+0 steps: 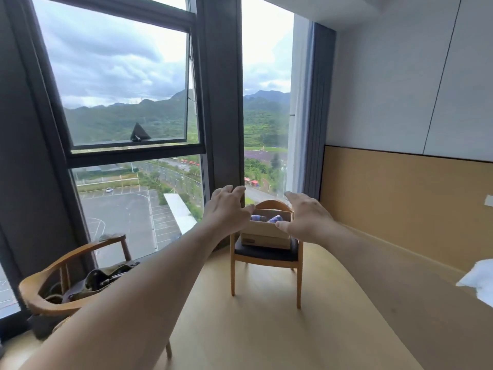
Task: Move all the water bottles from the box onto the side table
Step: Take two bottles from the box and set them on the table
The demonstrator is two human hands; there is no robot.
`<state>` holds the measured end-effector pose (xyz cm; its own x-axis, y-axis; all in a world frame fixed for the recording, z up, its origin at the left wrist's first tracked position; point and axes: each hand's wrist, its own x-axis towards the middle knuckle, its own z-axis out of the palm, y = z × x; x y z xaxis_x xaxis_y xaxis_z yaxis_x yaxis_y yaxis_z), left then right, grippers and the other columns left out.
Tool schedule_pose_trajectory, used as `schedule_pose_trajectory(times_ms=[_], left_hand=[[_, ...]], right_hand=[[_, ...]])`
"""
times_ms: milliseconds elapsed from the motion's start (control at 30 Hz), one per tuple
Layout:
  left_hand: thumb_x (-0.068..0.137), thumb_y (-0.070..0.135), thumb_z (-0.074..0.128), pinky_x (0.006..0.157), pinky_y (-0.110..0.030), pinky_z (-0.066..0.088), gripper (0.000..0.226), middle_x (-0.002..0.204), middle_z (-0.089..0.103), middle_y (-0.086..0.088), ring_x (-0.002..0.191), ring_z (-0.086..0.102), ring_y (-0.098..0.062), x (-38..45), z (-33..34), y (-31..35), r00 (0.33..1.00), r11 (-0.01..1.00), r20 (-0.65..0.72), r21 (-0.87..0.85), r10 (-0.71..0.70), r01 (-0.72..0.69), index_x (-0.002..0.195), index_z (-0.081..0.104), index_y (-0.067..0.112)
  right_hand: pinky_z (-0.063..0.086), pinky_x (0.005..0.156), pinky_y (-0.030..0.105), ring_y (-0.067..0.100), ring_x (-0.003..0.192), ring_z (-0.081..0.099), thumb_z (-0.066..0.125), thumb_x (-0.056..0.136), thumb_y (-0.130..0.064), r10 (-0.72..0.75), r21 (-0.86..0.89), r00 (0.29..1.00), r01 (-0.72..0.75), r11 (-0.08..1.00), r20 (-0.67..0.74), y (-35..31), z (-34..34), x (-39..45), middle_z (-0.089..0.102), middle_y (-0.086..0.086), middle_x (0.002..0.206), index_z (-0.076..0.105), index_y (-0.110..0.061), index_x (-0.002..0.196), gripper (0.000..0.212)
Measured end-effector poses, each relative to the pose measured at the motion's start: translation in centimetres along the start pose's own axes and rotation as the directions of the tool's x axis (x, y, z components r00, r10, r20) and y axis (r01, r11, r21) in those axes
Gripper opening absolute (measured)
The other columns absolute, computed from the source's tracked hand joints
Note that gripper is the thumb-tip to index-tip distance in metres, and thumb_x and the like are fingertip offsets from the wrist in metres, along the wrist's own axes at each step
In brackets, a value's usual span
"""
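An open cardboard box (266, 232) stands on the dark seat of a wooden chair (265, 253) by the window. Inside it lie water bottles (274, 218) with purple-blue labels, only partly visible over the rim. My left hand (226, 209) is stretched out in front of the box's left side, fingers spread and holding nothing. My right hand (305, 216) is stretched out at the box's right side, fingers relaxed and empty. Whether either hand touches the box cannot be told. No side table is in view.
A second wooden armchair (69, 284) at the lower left holds a dark bag (106, 279). Tall windows (128, 102) fill the left, a curtain (317, 116) and wood-panelled wall (400, 204) the right. White fabric (477, 279) shows at the right edge. Light wooden floor (266, 329) lies between.
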<state>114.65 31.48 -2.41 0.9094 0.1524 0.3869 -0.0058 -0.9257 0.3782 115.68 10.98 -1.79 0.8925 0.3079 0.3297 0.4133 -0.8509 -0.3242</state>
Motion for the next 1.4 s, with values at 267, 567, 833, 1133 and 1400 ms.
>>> schedule_pose_trajectory(times_ms=[267, 567, 833, 1133, 1400], left_hand=[[0.094, 0.052, 0.053, 0.117, -0.048, 0.027, 0.066, 0.16, 0.033, -0.004, 0.149, 0.024, -0.027, 20.0, 5.5, -3.1, 0.999, 0.999, -0.014, 0.014, -0.05, 0.05, 0.153, 0.034, 0.029], [0.096, 0.051, 0.052, 0.118, -0.048, 0.026, 0.065, 0.161, 0.032, -0.003, 0.149, 0.023, -0.025, 37.8, 14.5, -6.5, 0.998, 1.0, 0.05, -0.004, -0.022, 0.022, 0.154, 0.033, 0.029], [0.096, 0.051, 0.053, 0.118, -0.047, 0.027, 0.065, 0.162, 0.031, -0.004, 0.15, 0.022, -0.025, 56.3, 22.1, -11.1, 0.996, 0.998, 0.073, -0.046, 0.055, -0.052, 0.154, 0.033, 0.029], [0.096, 0.05, 0.053, 0.117, -0.045, 0.028, 0.065, 0.161, 0.033, -0.004, 0.149, 0.024, -0.026, 73.6, 28.2, -14.1, 0.987, 0.995, 0.13, -0.063, 0.09, -0.083, 0.154, 0.033, 0.028], [0.097, 0.049, 0.052, 0.117, -0.046, 0.029, 0.065, 0.161, 0.033, -0.003, 0.149, 0.023, -0.026, 84.0, 34.9, -16.3, 0.983, 0.997, 0.167, -0.035, 0.081, -0.076, 0.155, 0.033, 0.027]], right_hand=[[0.037, 0.11, 0.046, 0.028, 0.14, 0.033, 0.066, 0.086, -0.045, -0.011, 0.03, 1.0, 0.011, 1.0, 0.021, 5.1, 3.0, 21.1, 0.031, 0.003, 0.157, 0.021, -0.025, 0.154, 0.084], [0.033, 0.11, 0.044, 0.026, 0.142, 0.029, 0.065, 0.086, -0.047, 0.058, 0.022, 0.995, -0.06, 0.998, 0.086, 10.8, 10.2, 38.4, 0.031, 0.001, 0.156, 0.021, -0.032, 0.152, 0.081], [0.032, 0.114, 0.044, 0.025, 0.144, 0.026, 0.065, 0.085, -0.048, 0.146, -0.018, 0.987, -0.145, 0.989, 0.07, 14.8, 16.5, 55.7, 0.026, 0.001, 0.159, 0.02, -0.027, 0.154, 0.085], [0.032, 0.113, 0.045, 0.027, 0.145, 0.024, 0.063, 0.086, -0.049, 0.202, -0.079, 0.974, -0.195, 0.978, 0.098, 18.4, 21.3, 71.9, 0.022, 0.002, 0.16, 0.019, -0.029, 0.154, 0.084], [0.031, 0.114, 0.043, 0.025, 0.145, 0.024, 0.061, 0.087, -0.049, 0.19, -0.065, 0.973, -0.182, 0.981, 0.13, 22.9, 27.2, 83.2, 0.024, 0.0, 0.16, 0.019, -0.028, 0.155, 0.082]])
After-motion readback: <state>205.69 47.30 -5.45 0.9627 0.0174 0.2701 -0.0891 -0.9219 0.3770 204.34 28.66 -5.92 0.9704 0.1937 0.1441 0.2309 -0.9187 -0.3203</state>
